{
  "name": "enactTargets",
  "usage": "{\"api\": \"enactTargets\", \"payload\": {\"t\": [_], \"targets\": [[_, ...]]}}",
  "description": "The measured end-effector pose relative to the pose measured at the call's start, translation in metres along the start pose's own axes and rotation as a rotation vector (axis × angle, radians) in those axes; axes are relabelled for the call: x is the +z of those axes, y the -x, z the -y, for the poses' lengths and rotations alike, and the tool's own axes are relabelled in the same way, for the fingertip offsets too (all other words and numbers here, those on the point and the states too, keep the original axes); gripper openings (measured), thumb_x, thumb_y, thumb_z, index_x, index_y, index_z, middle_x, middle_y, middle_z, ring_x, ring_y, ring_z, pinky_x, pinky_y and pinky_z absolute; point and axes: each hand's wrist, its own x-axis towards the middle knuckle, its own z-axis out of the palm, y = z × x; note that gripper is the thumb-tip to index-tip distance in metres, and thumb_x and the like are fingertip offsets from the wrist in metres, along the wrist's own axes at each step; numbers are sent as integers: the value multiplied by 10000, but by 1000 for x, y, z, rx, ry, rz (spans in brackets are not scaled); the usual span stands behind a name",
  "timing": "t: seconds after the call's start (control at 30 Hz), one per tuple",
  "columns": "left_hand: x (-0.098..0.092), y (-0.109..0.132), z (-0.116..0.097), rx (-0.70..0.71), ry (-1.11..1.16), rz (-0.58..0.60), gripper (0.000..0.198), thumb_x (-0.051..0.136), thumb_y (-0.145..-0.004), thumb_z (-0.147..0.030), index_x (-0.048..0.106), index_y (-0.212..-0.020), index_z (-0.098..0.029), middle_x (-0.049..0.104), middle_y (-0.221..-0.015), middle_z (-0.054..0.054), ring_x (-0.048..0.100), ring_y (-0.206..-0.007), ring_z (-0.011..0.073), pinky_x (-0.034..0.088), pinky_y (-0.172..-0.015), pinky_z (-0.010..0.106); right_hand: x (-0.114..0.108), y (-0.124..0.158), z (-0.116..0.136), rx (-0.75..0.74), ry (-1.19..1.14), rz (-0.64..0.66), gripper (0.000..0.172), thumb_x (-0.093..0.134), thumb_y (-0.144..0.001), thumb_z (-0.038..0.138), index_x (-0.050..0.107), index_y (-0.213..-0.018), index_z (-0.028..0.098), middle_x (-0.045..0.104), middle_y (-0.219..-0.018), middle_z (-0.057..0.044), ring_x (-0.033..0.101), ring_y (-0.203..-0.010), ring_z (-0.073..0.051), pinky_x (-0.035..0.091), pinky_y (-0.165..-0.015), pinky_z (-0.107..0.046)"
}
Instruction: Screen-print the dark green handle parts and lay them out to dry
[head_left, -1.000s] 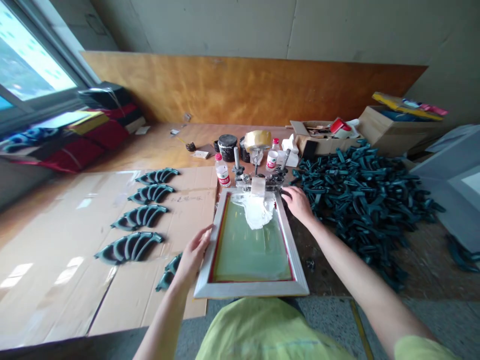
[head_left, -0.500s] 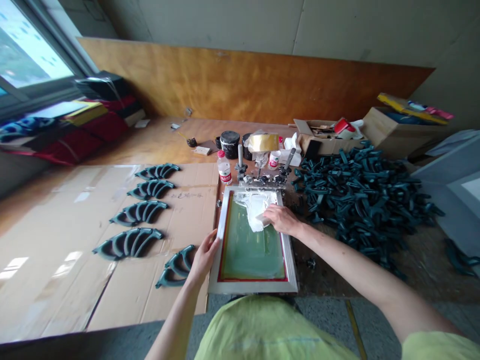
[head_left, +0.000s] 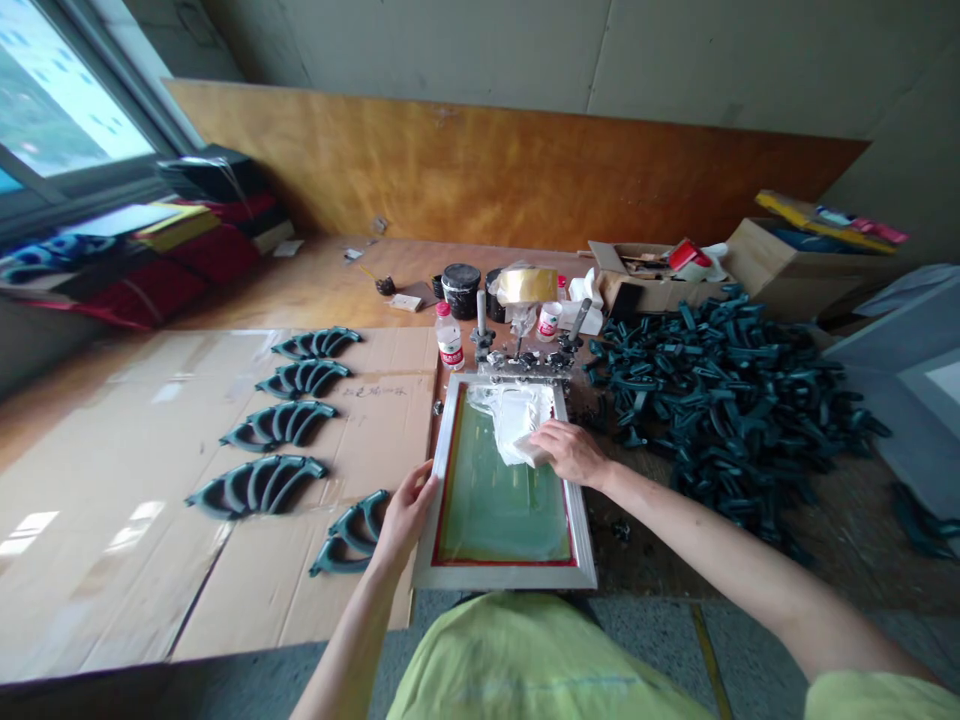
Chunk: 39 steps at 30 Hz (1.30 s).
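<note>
A framed screen (head_left: 502,510) with a silver metal border and a green mesh lies in front of me, its far edge at a metal clamp (head_left: 525,368). White paste (head_left: 514,415) covers the upper part of the mesh. My right hand (head_left: 571,452) is closed on a small pale scraper (head_left: 531,448), whose edge touches the paste. At the frame's left side, my left hand (head_left: 409,508) rests with its fingers on the metal border, thumb and fingers slightly apart.
Curved dark green parts (head_left: 259,487) stand in rows on flat cardboard (head_left: 135,560) at the left. A large heap of similar parts (head_left: 720,400) lies at the right. Behind the clamp are a bottle (head_left: 449,345), black tubs (head_left: 460,290) and an open box (head_left: 660,290).
My right hand and the scraper have moved slightly toward me and to the right. My left hand stays at the frame's left border.
</note>
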Motion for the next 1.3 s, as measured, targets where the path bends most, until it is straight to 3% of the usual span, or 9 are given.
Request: {"api": "enactTargets", "payload": {"t": [0.23,0.33,0.53,0.7,0.83,0.97,1.13,1.2,1.3], "targets": [[-5,21,-48,-9,62,63,835,727,-697,-588,480,-1414,-237,734,-841,25,677,-682,187,507,-556,247,-41,-84,-25,380,-2,-39,634,727,-789,194,527,-1377,321,686,-1180,-28,650,-995,-218,500,-864,-319],[-8,28,-82,56,39,47,682,658,-734,-650,640,-1241,-193,726,-845,35,660,-692,185,503,-571,250,-60,-95,-47,492,31,-134,602,712,-813,261,524,-1383,301,707,-1115,-42,657,-957,-233,497,-838,-329],[9,4,-145,439,235,-26,585,578,-764,-699,665,-990,-167,716,-973,85,672,-833,219,533,-669,301,-55,-31,-81,786,1,-257,189,553,-901,227,669,-1045,189,723,-920,-79,646,-832,-214,482,-750,-318],[31,-16,-186,505,332,5,537,506,-824,-680,600,-992,-179,708,-813,61,682,-767,184,539,-625,272,2,15,-48,538,-97,-40,286,703,-819,296,650,-1083,201,698,-980,-57,625,-903,-204,478,-800,-318],[45,-5,-148,378,379,-34,502,531,-852,-627,576,-1120,-205,724,-898,54,678,-752,151,545,-614,246,14,16,-21,391,-14,18,261,742,-793,228,670,-1043,216,653,-1033,-58,554,-1021,-220,427,-904,-360],[71,25,-61,-191,223,283,583,592,-831,-604,596,-1188,-143,730,-1071,173,720,-807,246,569,-564,308,14,10,27,346,46,-91,76,681,-858,244,684,-921,201,608,-891,-52,524,-925,-210,427,-835,-341],[62,46,8,-287,418,104,364,622,-841,-515,646,-987,-183,762,-984,111,740,-859,264,576,-599,300,33,21,75,-137,-31,37,247,511,-946,186,669,-1122,255,657,-935,-32,543,-912,-180,428,-873,-339],[28,48,26,-280,423,-31,342,598,-848,-531,640,-911,-198,771,-875,75,745,-813,262,576,-607,307,26,33,51,31,-60,46,320,495,-930,134,662,-1160,282,686,-998,-7,572,-947,-162,443,-898,-317],[-40,52,62,-294,348,-318,369,541,-873,-551,607,-903,-189,754,-742,58,746,-770,260,594,-705,358,-5,58,-24,675,51,-96,345,449,-890,71,684,-1089,227,682,-1075,-46,586,-1044,-178,455,-940,-322]]}}
